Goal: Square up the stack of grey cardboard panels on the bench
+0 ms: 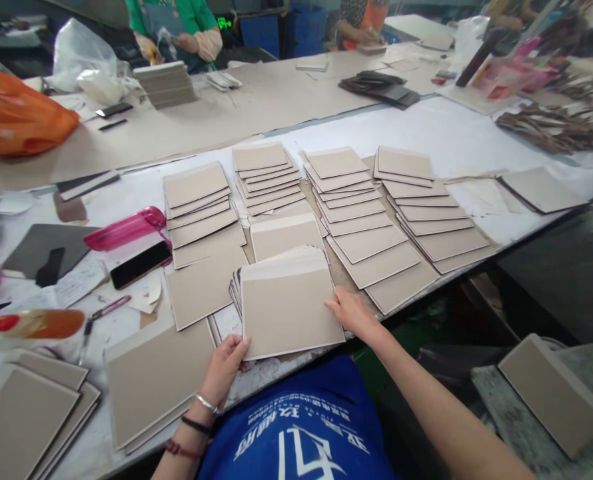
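A thick stack of grey cardboard sheets (286, 303) lies at the near edge of the table. My left hand (222, 370) grips its lower left corner, thumb on top. My right hand (351, 312) rests against the stack's right edge, fingers closed on it. Behind the stack, several fanned rows of the same cardboard sheets (356, 213) spread across the white table (446, 133). More sheets (156, 380) lie to the left of my left hand.
A black phone (140, 264) and a pink case (124, 229) lie left of the rows. An orange bag (16, 117) sits far left. Other people work at the far side. A cardboard stack (554, 393) rests on a surface at lower right.
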A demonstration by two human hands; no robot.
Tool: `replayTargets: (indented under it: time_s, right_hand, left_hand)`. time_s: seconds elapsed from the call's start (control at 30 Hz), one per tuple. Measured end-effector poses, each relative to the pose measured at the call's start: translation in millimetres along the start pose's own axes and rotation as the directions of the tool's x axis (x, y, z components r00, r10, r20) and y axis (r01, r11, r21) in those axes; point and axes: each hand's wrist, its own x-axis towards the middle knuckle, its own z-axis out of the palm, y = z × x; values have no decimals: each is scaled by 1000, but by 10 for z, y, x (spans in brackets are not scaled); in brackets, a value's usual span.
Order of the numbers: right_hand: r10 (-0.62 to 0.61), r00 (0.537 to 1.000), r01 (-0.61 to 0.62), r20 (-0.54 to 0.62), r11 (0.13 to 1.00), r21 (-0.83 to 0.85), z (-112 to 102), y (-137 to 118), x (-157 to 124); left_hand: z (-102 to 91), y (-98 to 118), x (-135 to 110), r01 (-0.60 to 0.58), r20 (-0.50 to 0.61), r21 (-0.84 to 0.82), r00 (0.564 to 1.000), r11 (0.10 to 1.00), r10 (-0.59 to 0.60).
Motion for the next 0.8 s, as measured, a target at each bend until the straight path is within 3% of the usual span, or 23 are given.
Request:
replayTargets:
  time_s: [0.27, 0.43, 0.8]
  right_hand:
    - [34, 999, -34, 4, 999, 13, -28, -29, -7]
    - [24, 1000, -24, -3, 999, 37, -34, -47, -12]
    - [5, 1000, -5, 10, 1000, -5, 24, 21, 69]
  left_hand:
    - [-22, -110, 48, -16, 38, -70, 999, 997, 18]
    - [-23, -161, 95, -26, 41, -22, 999, 999, 26]
    - [5, -139, 118, -18, 25, -30, 1000, 999, 19]
